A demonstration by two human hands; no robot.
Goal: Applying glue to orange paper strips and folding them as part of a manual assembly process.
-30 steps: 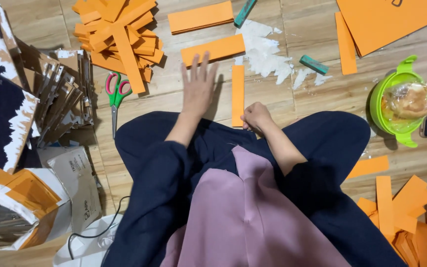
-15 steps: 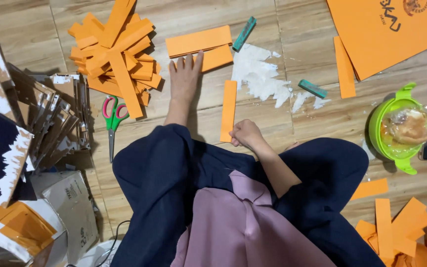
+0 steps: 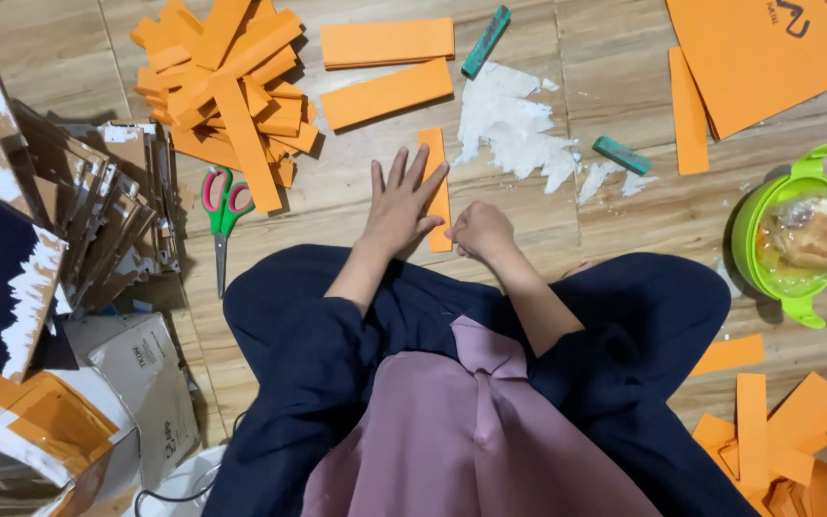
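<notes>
I sit cross-legged on a wooden floor. My left hand lies flat, fingers spread, pressing on a narrow orange paper strip that lies upright before my knees. My right hand is curled at the strip's near end, fingertips pinching its lower edge. Just beyond lie two wider orange strips and a patch of torn white paper scraps.
A heap of orange strips sits at the far left, with red-and-green scissors below it. Cardboard stacks fill the left. Two teal sticks, a large orange sheet, a green bowl and more orange pieces lie on the right.
My left hand has drawn back from its far reach and now lies flat on the strip. The right hand stays at the strip's near end. The view has shifted slightly.
</notes>
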